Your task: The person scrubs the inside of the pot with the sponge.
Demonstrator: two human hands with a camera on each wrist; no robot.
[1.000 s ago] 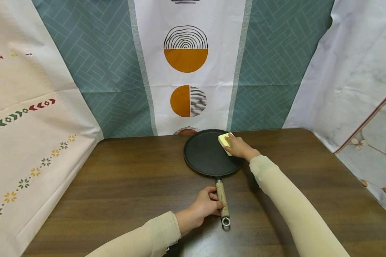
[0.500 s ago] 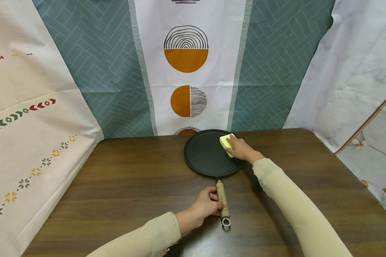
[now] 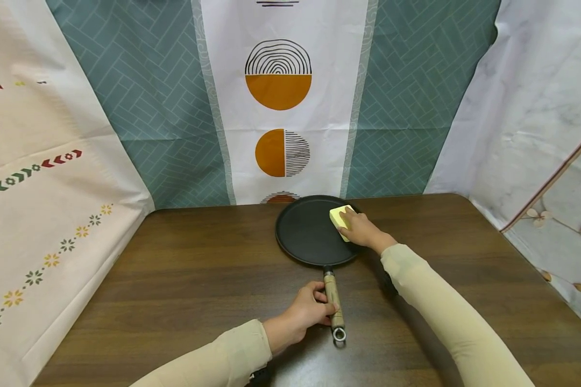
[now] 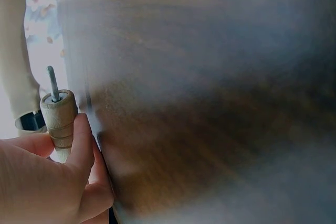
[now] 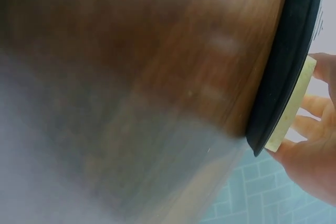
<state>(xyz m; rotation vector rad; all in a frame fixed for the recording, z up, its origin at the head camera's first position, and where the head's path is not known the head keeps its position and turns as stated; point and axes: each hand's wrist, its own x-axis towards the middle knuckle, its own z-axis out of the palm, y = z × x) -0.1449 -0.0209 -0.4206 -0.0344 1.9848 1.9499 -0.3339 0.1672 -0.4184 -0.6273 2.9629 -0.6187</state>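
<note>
A flat round black frying pan point(image 3: 302, 231) lies on the table, its wooden handle point(image 3: 331, 287) toward me. My left hand point(image 3: 306, 309) grips that handle near its lower part, between thumb and fingers. In the left wrist view the handle's end point(image 4: 59, 111) with its metal ring stands out above the fingers. On the right side of the pan's surface, my right hand point(image 3: 361, 230) holds a pale yellow sponge point(image 3: 336, 216). The right wrist view shows the sponge point(image 5: 293, 107) flat against the pan point(image 5: 286, 61), with thumb and fingertips at its edges.
The brown wooden table point(image 3: 198, 279) extends on both sides of the pan. Behind its far edge hangs a teal and white patterned cloth point(image 3: 169, 107). Pale printed cloths stand at the left point(image 3: 53, 215) and right point(image 3: 537, 134).
My right hand and the sponge have slid a little toward me along the pan's right side. The left hand keeps its grip and the pan stays in place.
</note>
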